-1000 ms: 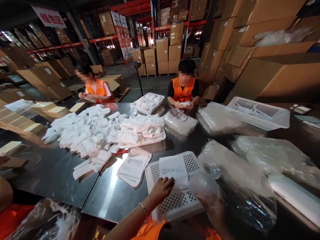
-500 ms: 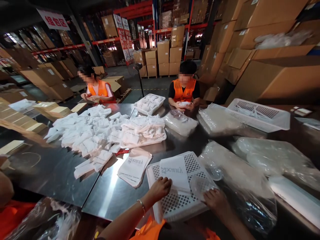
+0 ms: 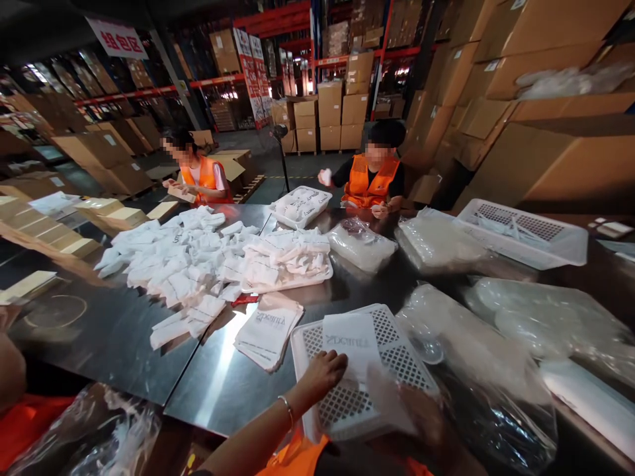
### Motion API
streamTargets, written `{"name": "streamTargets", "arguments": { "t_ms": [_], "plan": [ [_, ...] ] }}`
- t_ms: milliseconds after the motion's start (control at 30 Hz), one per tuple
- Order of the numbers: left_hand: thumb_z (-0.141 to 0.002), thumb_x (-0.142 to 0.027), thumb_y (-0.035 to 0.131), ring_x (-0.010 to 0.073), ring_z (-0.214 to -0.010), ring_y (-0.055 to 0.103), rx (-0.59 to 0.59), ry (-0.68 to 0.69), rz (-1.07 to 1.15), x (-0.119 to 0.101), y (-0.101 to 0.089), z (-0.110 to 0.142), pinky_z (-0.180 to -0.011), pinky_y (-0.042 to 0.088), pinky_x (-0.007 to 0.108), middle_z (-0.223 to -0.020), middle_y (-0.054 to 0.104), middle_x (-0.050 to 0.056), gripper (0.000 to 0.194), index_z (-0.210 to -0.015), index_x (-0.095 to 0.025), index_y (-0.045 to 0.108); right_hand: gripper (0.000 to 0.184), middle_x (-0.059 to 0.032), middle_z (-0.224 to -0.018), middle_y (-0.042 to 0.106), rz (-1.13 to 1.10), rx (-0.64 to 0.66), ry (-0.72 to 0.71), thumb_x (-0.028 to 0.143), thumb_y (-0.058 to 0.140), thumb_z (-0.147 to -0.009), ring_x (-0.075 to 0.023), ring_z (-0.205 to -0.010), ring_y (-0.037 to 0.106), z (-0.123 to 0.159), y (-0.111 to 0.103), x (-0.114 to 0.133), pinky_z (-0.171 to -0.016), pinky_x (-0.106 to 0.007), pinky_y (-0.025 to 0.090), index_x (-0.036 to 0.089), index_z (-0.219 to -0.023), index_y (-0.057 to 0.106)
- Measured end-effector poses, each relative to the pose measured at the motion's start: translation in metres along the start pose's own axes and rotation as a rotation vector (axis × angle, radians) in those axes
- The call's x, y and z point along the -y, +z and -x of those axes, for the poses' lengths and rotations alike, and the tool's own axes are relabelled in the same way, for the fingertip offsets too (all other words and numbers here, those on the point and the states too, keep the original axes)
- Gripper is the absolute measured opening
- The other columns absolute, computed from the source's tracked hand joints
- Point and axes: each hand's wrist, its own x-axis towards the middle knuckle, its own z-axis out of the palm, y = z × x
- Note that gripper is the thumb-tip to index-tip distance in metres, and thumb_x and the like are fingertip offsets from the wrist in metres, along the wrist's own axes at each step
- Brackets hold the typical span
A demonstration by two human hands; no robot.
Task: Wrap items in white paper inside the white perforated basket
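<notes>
1. Step in hand: judged from the view, the work is at the handling of one flat white printed pouch [image 3: 347, 329], with a pale translucent sheet-like piece [image 3: 389, 400] brought to its lower right edge.
2. Left hand [image 3: 325, 371]: fingers bent and lowered over the lower left part of the pouch. Whether they pinch it or merely press it cannot be told.
3. Right hand [image 3: 421, 406]: blurred, just beside the translucent piece and apparently in contact with it. Its grip cannot be confirmed.
4. Next move, as a judgement: it calls for the left hand to hold the pouch edge steady and the right hand to control the loose piece without creasing either item. Both appear light and liable to slip or fold.
5. Location: the pouch lies on the upper left part of a white perforated plastic basket [image 3: 337, 408], which rests on the shiny metal table [image 3: 223, 380] directly before the person.
6. Condition of the pouch: thin, matt and largely flat, with grey lettering that reads upside down from this side. No tear is visible; its lower edge is partly obscured by blur. The translucent piece is too smeared for its exact form to be established.
7. Adjacent: a fanned stack of similar printed pouches [image 3: 268, 334] lies left of the basket, apart from the hands.
</notes>
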Motion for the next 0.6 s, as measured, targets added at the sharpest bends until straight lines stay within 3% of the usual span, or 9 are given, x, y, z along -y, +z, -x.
{"name": "streamTargets", "arguments": {
  "t_ms": [67, 167, 233, 333, 467, 600],
  "plan": [
    [-0.098, -0.016, 0.04, 0.0189, -0.096, 0.058, -0.051, -0.048, 0.129, -0.005, -0.001, -0.002, -0.076, 0.05, 0.03, -0.121, 0.061, 0.007, 0.024, -0.103, -0.016, 0.064, 0.049, -0.004, -0.112, 0.071, -0.193, 0.069, -0.067, 0.012, 0.029, -0.092, -0.0167, -0.108, 0.065, -0.009, 0.011, 0.017, -0.096, -0.031, 0.053, 0.028, -0.123, 0.064],
    [-0.093, -0.015, 0.045, 0.0231, -0.109, 0.058, -0.114, -0.091, 0.351, -0.011, -0.001, -0.001, -0.092, 0.051, 0.035, -0.136, 0.054, 0.01, 0.029, -0.116, -0.014, 0.061, 0.049, -0.0047, -0.112, 0.07, -0.29, 0.061, -0.171, 0.008, 0.026, -0.094, -0.0131, -0.115, 0.061, -0.03, 0.025, 0.029, -0.101, -0.03, 0.05, 0.021, -0.121, 0.064],
    [-0.087, -0.012, 0.049, 0.0245, -0.118, 0.055, -0.134, -0.118, 0.456, -0.013, -0.001, 0.003, -0.1, 0.05, 0.037, -0.141, 0.051, 0.013, 0.036, -0.122, -0.013, 0.058, 0.041, -0.0054, -0.108, 0.072, -0.24, 0.031, -0.24, 0.009, 0.032, -0.095, -0.0132, -0.113, 0.062, -0.043, 0.025, 0.024, -0.099, -0.029, 0.051, 0.018, -0.112, 0.067],
    [-0.077, 0.002, 0.043, 0.0236, -0.125, 0.051, -0.139, -0.148, 0.476, -0.016, -0.001, 0.007, -0.105, 0.048, 0.038, -0.143, 0.049, 0.015, 0.05, -0.124, -0.01, 0.056, 0.034, -0.0053, -0.104, 0.072, -0.069, 0.066, -0.248, 0.006, 0.038, -0.093, -0.0148, -0.108, 0.064, -0.056, 0.017, 0.01, -0.096, -0.031, 0.054, 0.015, -0.103, 0.068],
    [-0.069, 0.009, 0.035, 0.0266, -0.13, 0.048, -0.168, -0.266, 0.372, -0.033, 0.0, 0.003, -0.107, 0.047, 0.044, -0.143, 0.048, 0.018, 0.067, -0.131, -0.008, 0.051, 0.038, -0.0074, -0.1, 0.072, 0.136, 0.06, -0.118, 0.002, 0.035, -0.09, -0.0181, -0.1, 0.067, -0.058, 0.026, 0.006, -0.093, -0.033, 0.056, 0.015, -0.099, 0.069],
    [-0.081, 0.004, 0.035, 0.0273, -0.111, 0.058, -0.152, -0.324, 0.279, -0.061, 0.0, -0.009, -0.094, 0.055, 0.042, -0.141, 0.049, 0.019, 0.054, -0.131, -0.009, 0.052, 0.039, -0.0078, -0.079, 0.069, 0.096, 0.023, 0.216, 0.003, 0.033, -0.088, -0.0191, -0.08, 0.068, -0.048, 0.06, 0.015, -0.082, -0.033, 0.058, 0.015, -0.092, 0.069]
  ]
}}
